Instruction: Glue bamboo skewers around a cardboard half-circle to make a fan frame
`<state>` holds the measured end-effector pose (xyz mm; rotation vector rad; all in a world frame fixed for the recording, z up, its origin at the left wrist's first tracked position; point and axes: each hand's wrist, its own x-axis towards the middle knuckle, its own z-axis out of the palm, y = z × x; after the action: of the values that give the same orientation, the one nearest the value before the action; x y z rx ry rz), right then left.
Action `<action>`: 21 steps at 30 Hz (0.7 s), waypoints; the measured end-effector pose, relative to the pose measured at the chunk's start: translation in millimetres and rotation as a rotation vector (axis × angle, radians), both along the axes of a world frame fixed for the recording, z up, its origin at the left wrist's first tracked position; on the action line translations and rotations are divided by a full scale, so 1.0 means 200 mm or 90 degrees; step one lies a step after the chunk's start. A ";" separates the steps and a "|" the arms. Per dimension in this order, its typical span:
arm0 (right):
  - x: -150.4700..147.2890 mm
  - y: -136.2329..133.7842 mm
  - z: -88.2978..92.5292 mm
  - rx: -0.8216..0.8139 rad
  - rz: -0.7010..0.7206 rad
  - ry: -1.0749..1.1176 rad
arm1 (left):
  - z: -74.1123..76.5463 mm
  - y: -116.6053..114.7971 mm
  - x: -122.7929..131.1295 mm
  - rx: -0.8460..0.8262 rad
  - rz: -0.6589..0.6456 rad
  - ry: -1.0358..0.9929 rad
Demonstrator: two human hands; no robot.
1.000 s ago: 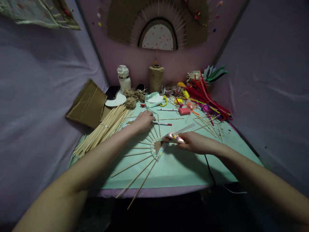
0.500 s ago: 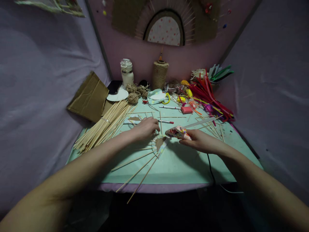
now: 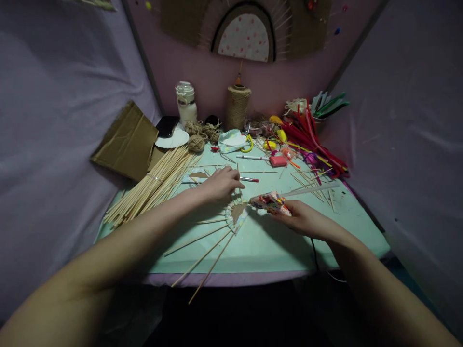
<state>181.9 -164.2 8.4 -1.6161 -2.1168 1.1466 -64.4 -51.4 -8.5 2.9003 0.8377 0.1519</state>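
The right hand (image 3: pixel 298 218) is gripping a glue gun (image 3: pixel 268 202), fingers closed round it, nozzle pointing toward the cardboard (image 3: pixel 238 213), which is lying on the table (image 3: pixel 275 253), sticks (image 3: pixel 195 240) radiating leftward. The left hand (image 3: pixel 222 184) is curving above, fingers half-bent; any hold cannot be told.

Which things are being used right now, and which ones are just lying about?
In the job:
multicoloured patterned glue gun, in the right hand
half-round brown cardboard piece, near the nozzle
thin pale wooden sticks fanning from it, left hand close by

Seemingly just lying about:
cylindrical white bottle
tall brown twine spool
flat black phone
long thin red strips
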 end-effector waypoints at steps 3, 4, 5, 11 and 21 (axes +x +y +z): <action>0.00 -0.01 -0.02 0.004 0.000 0.030 | -0.01 0.07 0.03 -0.025 0.042 -0.035; 0.00 -0.01 -0.03 0.006 0.000 0.042 | -0.01 0.10 0.04 -0.040 0.052 -0.035; 0.00 -0.01 -0.04 0.008 0.001 0.051 | 0.00 0.12 0.06 -0.055 0.058 -0.027; 0.01 -0.02 -0.05 0.013 -0.002 0.056 | 0.00 0.21 0.16 -0.106 0.062 0.069; 0.04 -0.05 -0.06 0.013 0.000 0.046 | 0.00 0.18 0.17 -0.102 0.079 0.096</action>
<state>189.4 -175.2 -3.7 -1.5428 -2.0757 1.1620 -30.9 -15.1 -8.8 2.7371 1.0051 -0.1199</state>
